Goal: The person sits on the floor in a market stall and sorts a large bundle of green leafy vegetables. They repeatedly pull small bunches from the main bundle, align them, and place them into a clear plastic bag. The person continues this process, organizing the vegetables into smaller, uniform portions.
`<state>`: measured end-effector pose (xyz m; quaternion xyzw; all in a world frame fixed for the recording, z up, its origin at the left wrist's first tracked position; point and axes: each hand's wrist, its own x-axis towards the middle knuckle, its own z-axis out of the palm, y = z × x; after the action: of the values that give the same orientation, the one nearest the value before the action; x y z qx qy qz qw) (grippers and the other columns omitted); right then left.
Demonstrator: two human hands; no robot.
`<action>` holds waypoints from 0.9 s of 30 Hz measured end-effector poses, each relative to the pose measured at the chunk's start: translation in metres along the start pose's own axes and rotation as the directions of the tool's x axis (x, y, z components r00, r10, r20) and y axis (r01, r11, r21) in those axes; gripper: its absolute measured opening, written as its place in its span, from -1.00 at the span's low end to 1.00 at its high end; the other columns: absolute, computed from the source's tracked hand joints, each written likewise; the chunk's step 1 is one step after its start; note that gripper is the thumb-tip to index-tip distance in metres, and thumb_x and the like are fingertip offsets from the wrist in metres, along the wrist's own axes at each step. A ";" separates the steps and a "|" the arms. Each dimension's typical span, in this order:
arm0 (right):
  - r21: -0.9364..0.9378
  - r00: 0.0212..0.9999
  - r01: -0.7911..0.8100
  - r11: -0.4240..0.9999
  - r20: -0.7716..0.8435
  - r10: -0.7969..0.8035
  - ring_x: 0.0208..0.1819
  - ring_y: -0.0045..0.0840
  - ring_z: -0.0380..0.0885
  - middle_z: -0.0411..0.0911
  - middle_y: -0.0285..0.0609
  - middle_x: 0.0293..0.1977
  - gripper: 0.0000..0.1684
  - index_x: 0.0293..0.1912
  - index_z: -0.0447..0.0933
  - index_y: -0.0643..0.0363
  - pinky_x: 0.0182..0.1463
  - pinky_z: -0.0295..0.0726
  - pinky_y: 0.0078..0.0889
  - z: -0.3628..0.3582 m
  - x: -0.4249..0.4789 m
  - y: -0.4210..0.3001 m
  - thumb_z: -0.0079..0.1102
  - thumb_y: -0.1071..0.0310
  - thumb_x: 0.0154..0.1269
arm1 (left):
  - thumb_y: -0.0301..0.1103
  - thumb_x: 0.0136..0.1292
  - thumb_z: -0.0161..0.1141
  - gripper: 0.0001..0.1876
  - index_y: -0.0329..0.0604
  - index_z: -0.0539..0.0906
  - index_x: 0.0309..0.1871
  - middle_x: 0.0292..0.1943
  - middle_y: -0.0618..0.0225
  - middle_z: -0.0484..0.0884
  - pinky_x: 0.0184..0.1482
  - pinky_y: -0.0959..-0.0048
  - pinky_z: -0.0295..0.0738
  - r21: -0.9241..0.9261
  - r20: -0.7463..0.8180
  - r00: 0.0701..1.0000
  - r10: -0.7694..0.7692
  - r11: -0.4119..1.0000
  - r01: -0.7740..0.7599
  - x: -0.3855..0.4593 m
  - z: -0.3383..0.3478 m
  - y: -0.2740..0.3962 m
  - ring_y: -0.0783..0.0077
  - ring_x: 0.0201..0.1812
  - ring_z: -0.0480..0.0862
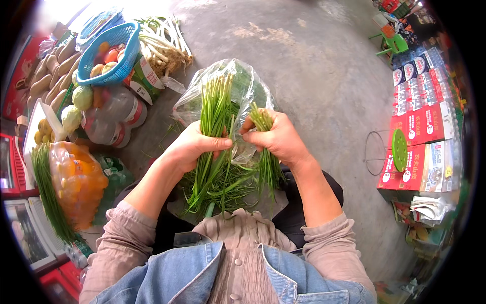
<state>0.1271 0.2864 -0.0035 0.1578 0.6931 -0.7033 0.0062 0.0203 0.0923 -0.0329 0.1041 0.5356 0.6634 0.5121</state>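
Note:
My left hand [201,146] grips a thick bunch of garlic chives [215,108], its pale cut ends pointing away from me and the green leaves hanging towards my lap. In my right hand [275,135] is a smaller bunch of garlic chives [270,174], held near its cut ends with the leaves drooping down. Behind both hands a clear plastic bag [243,72] lies on the floor with more greens inside. Loose chive leaves [228,190] are heaped on the floor between my knees, below the hands.
To the left stand a blue plastic basket [131,49] of round produce, leeks or large scallions [167,45], shrink-wrapped bottles [114,114] and another chive bundle [51,190] beside orange drink bottles [78,182]. Stacked drink cartons [417,125] and a green-topped wire stand [398,150] are on the right.

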 end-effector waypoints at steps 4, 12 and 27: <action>0.025 0.993 -0.110 0.994 -0.034 0.111 -0.55 -0.71 0.46 0.68 -0.21 -0.39 -0.81 -0.23 0.63 0.28 -0.50 0.44 -0.64 0.004 -0.001 -0.008 0.40 0.39 0.20 | -0.39 0.02 0.56 -0.65 -0.20 0.60 -0.19 -0.38 0.41 0.57 -0.38 0.53 0.44 -0.008 0.001 1.000 0.007 1.000 -0.007 0.000 -0.002 0.002 0.52 -0.44 0.54; 0.045 0.996 -0.083 0.996 0.042 0.081 -0.42 -0.67 0.56 0.69 -0.27 -0.24 -0.70 -0.05 0.66 0.25 -0.47 0.48 -0.60 0.011 0.000 0.000 0.36 0.33 0.25 | -0.52 0.06 0.44 -0.76 -0.19 0.66 -0.19 -0.32 0.47 0.64 -0.34 0.55 0.41 0.016 0.013 0.998 0.056 0.998 -0.056 0.004 0.007 0.004 0.61 -0.38 0.54; 0.346 0.936 0.129 0.929 -0.352 0.001 -0.60 -0.68 0.45 0.70 0.04 -0.20 -0.82 -0.10 0.60 0.32 -0.51 0.48 -0.65 -0.076 -0.001 -0.013 0.21 0.42 0.39 | -0.47 0.14 0.40 -0.70 -0.27 0.57 -0.09 -0.27 0.23 0.69 -0.39 0.59 0.47 0.047 -0.261 0.957 0.127 0.992 -0.118 -0.005 -0.036 0.021 0.59 -0.46 0.55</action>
<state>0.1416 0.3608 0.0100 0.2542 0.5460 -0.7803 -0.1685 -0.0141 0.0689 -0.0288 0.0558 0.6018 0.6933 0.3925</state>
